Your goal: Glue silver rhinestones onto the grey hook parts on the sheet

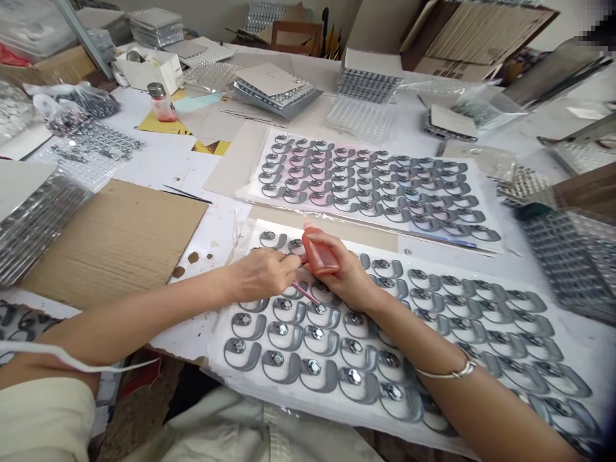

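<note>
My right hand (347, 274) is closed around a small orange-red squeeze bottle (318, 252), its nozzle pointing up and away. My left hand (262, 274) is pinched on a thin pink stick (307, 293) whose tip lies beside the bottle. Both hands hover over a white sheet (216, 350) covered in rows of grey hook-shaped pieces (285, 333), each with a shiny stone at its centre. A thin bracelet (450, 373) circles my right wrist.
A second sheet of grey pieces (370, 186) lies farther back. A brown cardboard sheet (115, 240) is at the left. Stacked clear trays (33, 221), bags of small parts, a small pink-filled bottle (161, 102) and cardboard boxes (481, 35) crowd the table.
</note>
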Available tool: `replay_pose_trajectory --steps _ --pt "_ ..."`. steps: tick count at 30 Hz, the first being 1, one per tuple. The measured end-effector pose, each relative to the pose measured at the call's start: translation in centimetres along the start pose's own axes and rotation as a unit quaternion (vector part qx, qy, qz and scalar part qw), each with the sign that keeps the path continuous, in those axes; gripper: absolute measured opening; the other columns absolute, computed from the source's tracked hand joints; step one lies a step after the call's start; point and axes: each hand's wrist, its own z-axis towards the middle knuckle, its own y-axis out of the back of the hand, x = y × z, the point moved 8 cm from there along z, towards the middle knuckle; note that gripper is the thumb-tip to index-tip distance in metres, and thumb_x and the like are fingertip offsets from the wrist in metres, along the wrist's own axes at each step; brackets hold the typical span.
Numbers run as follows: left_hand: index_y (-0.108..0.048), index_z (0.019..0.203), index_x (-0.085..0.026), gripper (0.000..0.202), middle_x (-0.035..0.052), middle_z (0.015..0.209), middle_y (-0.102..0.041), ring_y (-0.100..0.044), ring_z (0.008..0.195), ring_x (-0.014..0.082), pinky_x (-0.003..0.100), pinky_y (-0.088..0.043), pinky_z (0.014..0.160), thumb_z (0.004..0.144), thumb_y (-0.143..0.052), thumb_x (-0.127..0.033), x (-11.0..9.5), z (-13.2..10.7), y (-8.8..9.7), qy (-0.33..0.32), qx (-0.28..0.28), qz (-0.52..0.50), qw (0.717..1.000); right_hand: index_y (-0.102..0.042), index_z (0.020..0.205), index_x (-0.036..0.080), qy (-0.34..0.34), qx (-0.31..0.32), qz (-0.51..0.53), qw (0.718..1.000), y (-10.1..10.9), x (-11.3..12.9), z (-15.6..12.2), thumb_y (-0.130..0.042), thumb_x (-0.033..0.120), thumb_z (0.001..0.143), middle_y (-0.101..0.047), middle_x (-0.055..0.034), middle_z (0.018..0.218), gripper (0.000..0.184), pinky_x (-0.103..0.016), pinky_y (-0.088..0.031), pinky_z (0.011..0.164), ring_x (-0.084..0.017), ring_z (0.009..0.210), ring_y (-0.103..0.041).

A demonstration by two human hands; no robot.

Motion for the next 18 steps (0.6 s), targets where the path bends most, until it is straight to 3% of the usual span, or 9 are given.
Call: replay_pose_trajectory --steps 4,8,11,14,16,18 --pt "-0.063 0.088 -0.011 0.019 0.0037 0.077 -0.064 -0.057 0.061 0.0118 0.023 -0.047 0.055 0.095 -0.045 -0.008 1.2 -1.6 3.5 0.000 -0.095 0.038 0.995 -0.040 0.133 0.033 -0.004 0.004 0.012 1.000 -0.1 -0.3 -0.1 -0.060 0.020 0.084 -0.061 -0.0072 0.127 0.054 -0.037 -0.055 0.083 -0.021 0.093 -0.069" --pt "-0.067 0.096 -0.016 0.011 -0.0009 0.078 -0.064 -0.053 0.057 0.0083 0.020 -0.043 0.049 0.094 -0.061 -0.025 5.8 -5.9 7.5 0.124 -0.180 0.081 0.973 -0.041 0.133 0.033 -0.004 0.015 -0.022 1.000 -0.1 -0.1 -0.2 -0.063 0.024 0.084 -0.066 -0.0067 0.117 0.054 -0.037 -0.055 0.080 -0.022 0.090 -0.070" --pt "-0.069 0.100 -0.017 0.028 -0.0017 0.080 -0.062 -0.054 0.064 0.0091 0.024 -0.047 0.056 0.090 -0.065 -0.043 10.4 -11.0 9.3 0.299 -0.199 0.076 0.930 -0.043 0.133 0.032 0.004 0.033 -0.034 0.999 -0.3 0.4 -0.1 -0.066 0.028 0.083 -0.069 -0.0057 0.109 0.055 -0.036 -0.056 0.078 -0.022 0.088 -0.070" --pt "-0.064 0.111 -0.014 0.037 -0.0038 0.082 -0.062 -0.057 0.071 0.0106 0.025 -0.044 0.059 0.092 -0.060 -0.045 13.6 -16.6 9.7 0.458 -0.206 0.019 0.864 -0.045 0.132 0.033 0.015 0.042 -0.022 0.999 -0.3 0.7 -0.1 -0.069 0.029 0.081 -0.069 -0.0050 0.109 0.056 -0.036 -0.057 0.079 -0.022 0.090 -0.070" --pt "-0.065 0.108 -0.012 0.035 -0.0051 0.077 -0.061 -0.055 0.066 0.0088 0.024 -0.040 0.055 0.092 -0.060 -0.043 14.4 -19.3 10.1 0.513 -0.245 -0.008 0.823 -0.045 0.131 0.033 0.017 0.035 -0.007 0.999 -0.2 0.6 -0.1 -0.071 0.030 0.080 -0.067 -0.0046 0.112 0.057 -0.036 -0.058 0.079 -0.022 0.090 -0.070" --pt "-0.066 0.101 -0.011 0.030 -0.0058 0.067 -0.058 -0.049 0.057 0.0063 0.023 -0.037 0.050 0.092 -0.059 -0.039 14.3 -20.0 10.1 0.496 -0.286 -0.059 0.818 -0.046 0.130 0.035 0.019 0.016 0.019 0.999 0.1 0.5 -0.1 -0.071 0.028 0.080 -0.064 -0.0043 0.119 0.056 -0.036 -0.060 0.079 -0.020 0.090 -0.071"
